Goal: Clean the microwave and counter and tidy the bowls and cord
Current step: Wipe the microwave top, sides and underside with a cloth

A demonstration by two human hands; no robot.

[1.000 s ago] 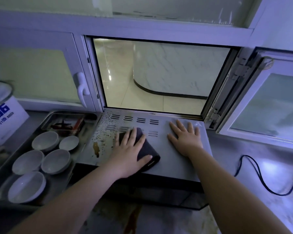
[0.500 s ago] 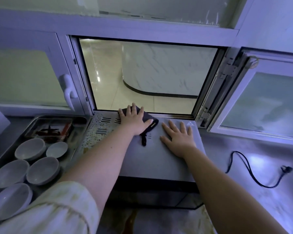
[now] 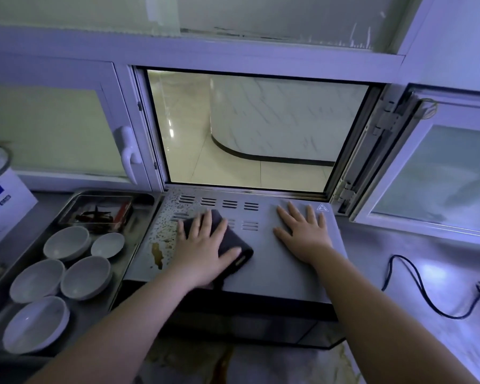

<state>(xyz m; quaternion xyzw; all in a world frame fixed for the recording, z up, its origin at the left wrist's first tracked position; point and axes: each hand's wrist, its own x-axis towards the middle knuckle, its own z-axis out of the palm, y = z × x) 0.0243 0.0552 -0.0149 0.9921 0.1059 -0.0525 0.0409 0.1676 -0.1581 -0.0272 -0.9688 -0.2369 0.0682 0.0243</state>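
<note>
Where the window (image 3: 255,128) opens, brown stains (image 3: 157,252) spot the microwave top (image 3: 275,264).

The grey microwave (image 3: 272,261) has brown stains (image 3: 157,254) along its top's left edge, with a dark folded cloth (image 3: 234,243) lying beside them. Five white bowls (image 3: 86,277) sit upright left of the microwave. A black cord (image 3: 427,297) lies loose to its right.

Dim, bluish scene; warm light is coming thru the window opening (image 3: 250,128) at 12 o'clock. Counter (image 3: 441,275) at 3 o'clock is catching pale glare. Wide-angle lens is bending edges; 6 o'clock is sinking into shadow.
</note>
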